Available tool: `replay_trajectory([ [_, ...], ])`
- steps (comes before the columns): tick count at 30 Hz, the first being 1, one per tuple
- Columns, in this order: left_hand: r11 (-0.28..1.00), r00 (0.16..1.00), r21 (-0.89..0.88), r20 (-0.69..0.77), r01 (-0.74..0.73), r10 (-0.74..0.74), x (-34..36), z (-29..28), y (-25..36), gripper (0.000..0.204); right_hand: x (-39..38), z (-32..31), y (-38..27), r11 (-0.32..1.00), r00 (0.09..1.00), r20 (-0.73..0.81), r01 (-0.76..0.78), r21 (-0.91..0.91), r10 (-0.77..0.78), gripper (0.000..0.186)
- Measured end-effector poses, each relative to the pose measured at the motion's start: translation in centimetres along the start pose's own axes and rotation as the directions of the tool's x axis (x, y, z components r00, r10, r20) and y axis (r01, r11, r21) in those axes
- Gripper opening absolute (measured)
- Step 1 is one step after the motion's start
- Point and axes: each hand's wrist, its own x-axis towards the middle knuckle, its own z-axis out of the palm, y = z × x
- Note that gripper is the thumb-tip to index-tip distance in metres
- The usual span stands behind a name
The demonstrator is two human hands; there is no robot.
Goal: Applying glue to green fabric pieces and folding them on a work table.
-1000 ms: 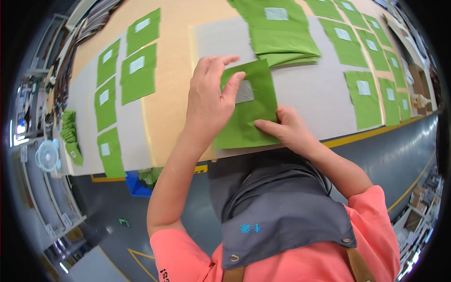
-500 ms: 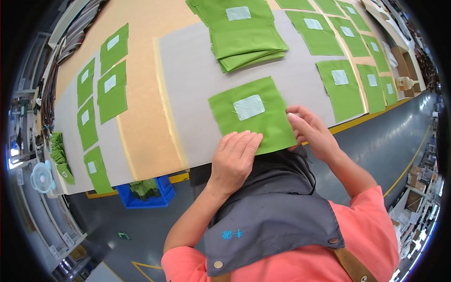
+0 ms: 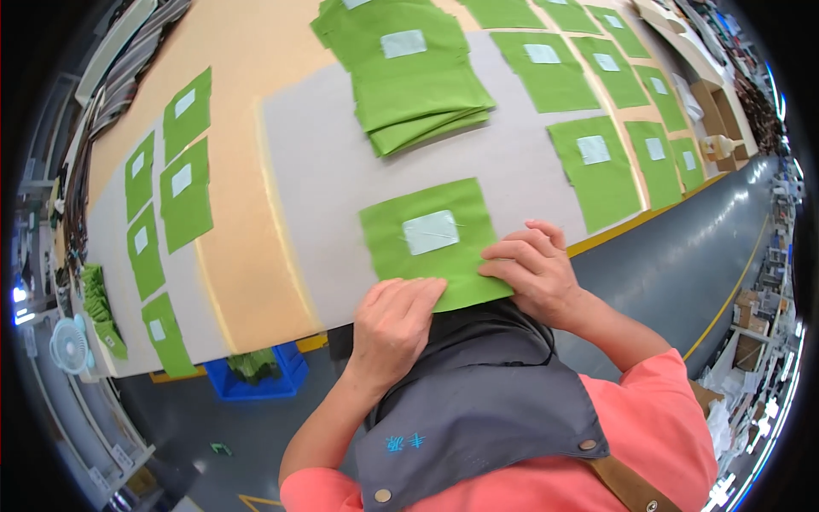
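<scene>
A square piece of green fabric (image 3: 435, 271) with a pale blue rectangular patch (image 3: 431, 232) lies at the table's near edge in front of me. Loose threads cross the patch. My left hand (image 3: 394, 328) closes over the near left edge of this piece, fingers side by side, its thumb hidden. At the near right side, my right hand (image 3: 531, 271) has bent fingers on the fabric's edge and grips it there. Just beyond lies a stack of green fabric pieces (image 3: 418, 90), uneven at its edges, with pale blue patches.
Single patched green pieces (image 3: 604, 189) lie in rows at right, and others (image 3: 185, 209) at left. A blue crate (image 3: 294, 375) with green fabric stands below the table edge. At far left is a small fan (image 3: 70, 346); at far right, a bottle (image 3: 719, 148) beside a cardboard box.
My right hand has shifted from the fabric's right edge toward its near right corner, its fingers now bent onto the cloth. The whole view has shifted slightly.
</scene>
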Motion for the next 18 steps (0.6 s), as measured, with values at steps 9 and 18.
replay_trajectory([
  [9,0.627,0.798,-0.547,0.137,0.555,-0.587,0.4,-1.1,-0.8,0.023,2.5,-0.1,1.3,0.859,0.947,0.178,-0.318,0.4,0.268,0.017],
  [18,0.476,0.738,-0.639,0.223,0.604,-0.637,2.9,-0.8,-1.5,0.027,4.1,0.5,2.1,0.698,0.857,0.235,-0.51,0.502,0.458,0.024],
])
